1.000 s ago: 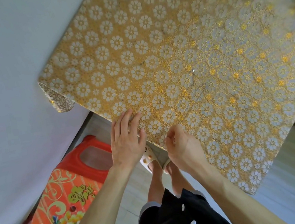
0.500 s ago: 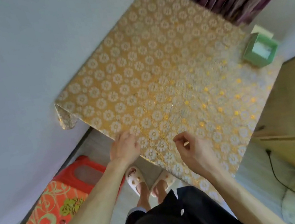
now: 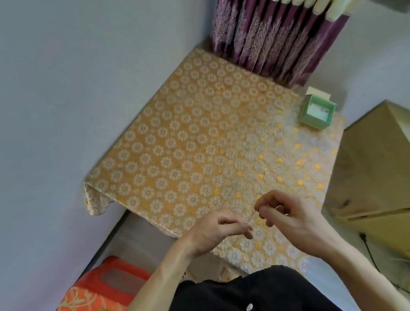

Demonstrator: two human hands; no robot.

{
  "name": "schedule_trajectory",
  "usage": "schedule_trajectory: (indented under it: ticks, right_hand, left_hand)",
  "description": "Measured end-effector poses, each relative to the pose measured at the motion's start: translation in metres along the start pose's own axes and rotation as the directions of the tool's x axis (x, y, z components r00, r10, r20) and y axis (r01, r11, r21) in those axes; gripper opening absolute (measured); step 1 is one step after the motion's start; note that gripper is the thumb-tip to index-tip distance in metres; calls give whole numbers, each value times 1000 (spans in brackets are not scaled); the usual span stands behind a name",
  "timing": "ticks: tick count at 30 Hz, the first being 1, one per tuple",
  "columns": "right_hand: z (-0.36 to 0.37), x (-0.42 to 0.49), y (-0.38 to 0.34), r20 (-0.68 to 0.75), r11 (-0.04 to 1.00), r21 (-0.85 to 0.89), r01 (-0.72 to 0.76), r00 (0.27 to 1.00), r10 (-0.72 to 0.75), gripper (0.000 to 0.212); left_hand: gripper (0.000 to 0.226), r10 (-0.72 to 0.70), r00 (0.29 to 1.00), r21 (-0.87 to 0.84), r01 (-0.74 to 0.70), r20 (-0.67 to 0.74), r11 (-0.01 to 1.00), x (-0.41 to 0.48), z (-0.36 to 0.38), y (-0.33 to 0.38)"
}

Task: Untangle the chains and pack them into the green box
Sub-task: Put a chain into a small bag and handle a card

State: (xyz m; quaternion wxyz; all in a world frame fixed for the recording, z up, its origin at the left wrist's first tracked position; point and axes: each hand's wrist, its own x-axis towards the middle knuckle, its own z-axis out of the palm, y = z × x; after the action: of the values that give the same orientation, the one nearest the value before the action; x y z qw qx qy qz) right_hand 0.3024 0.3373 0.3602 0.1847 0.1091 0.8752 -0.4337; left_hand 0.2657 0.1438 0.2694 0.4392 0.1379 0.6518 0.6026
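The chain (image 3: 251,215) is pinched at one short stretch between the curled fingers (image 3: 246,226) of the left hand (image 3: 217,230) and the right hand (image 3: 288,213); its remaining length is laid away from the fingers across the desk (image 3: 183,145), toward the green box (image 3: 318,115) well beyond, nearer the right hand.

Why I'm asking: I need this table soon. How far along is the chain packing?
Nothing looks packed yet: the green box sits open at the far corner, only its white lining showing. In hand: the left hand and right hand pinch a thin chain between them over the near edge, the rest trailing onto the tablecloth. Left: finish untangling, then box it.
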Motion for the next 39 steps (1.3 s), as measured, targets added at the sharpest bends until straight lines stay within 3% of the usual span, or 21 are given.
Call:
schedule_trajectory:
  ticks: [9,16,23,25,30,35,39]
  right_hand:
    - [-12,-16,14,-53,989,146,-10,998,18,14]
    - [-7,-24,35,-150,932,347,-106,975,167,15]
    - [-3,-39,55,-201,872,464,-158,940,277,14]
    - [-3,-45,60,-203,862,478,-168,934,294,14]
    - [-3,-63,75,-204,851,492,-186,925,320,14]
    - [-9,-85,106,-275,857,486,-171,901,336,13]
    - [-24,-107,142,-334,888,437,-146,890,311,15]
  left_hand:
    - [23,45,981,-39,-54,-187,998,-27,0,10]
    - [22,-48,956,-25,43,-288,999,-44,-27,5]
    - [41,-156,909,-101,127,-386,987,-61,-44,-2]
    - [45,-181,906,-105,152,-382,983,-64,-44,-4]
    - [29,-225,905,-83,209,-362,974,-60,-36,-6]
    - [31,-218,903,41,251,-371,967,-44,-10,-2]
    - [30,-192,844,1,223,-501,975,-24,35,3]
